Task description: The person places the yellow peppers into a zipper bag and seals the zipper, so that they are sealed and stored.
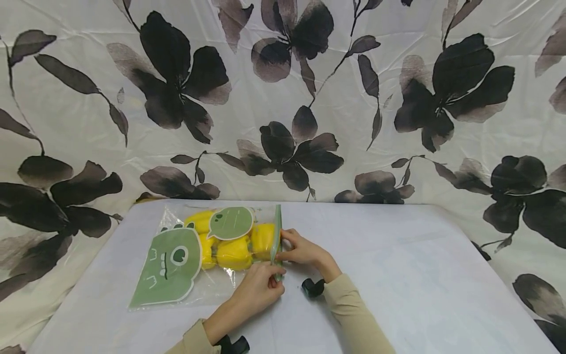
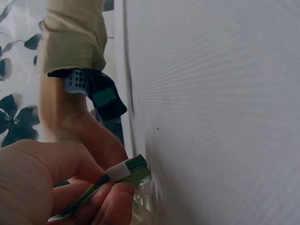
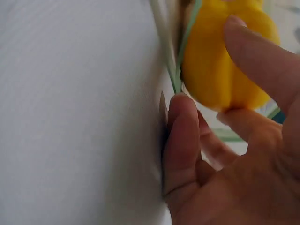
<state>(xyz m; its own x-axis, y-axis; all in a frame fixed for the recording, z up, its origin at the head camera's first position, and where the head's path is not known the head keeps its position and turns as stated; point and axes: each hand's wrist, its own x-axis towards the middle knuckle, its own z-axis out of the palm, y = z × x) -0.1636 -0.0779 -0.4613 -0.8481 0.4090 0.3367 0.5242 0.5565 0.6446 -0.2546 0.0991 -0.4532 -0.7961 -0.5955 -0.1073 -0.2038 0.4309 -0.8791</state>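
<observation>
A clear zip bag (image 1: 174, 265) with a green cartoon monster print lies flat on the table, several yellow bell peppers (image 1: 234, 253) inside. Its green zip strip (image 1: 277, 221) runs along the right edge. Near the lower end of that strip, my left hand (image 1: 258, 285) pinches it between thumb and fingers; a pale slider (image 2: 118, 171) shows beside the thumb in the left wrist view. Higher on the same edge, my right hand (image 1: 305, 249) holds the bag with bent fingers and thumb. From the right wrist, one yellow bell pepper (image 3: 211, 70) appears close behind the thumb.
The white-covered table (image 1: 420, 275) extends to the right of the bag. A floral cloth (image 1: 362, 123) hangs behind its back edge. Dark wrist devices (image 1: 313, 288) sit at both cuffs.
</observation>
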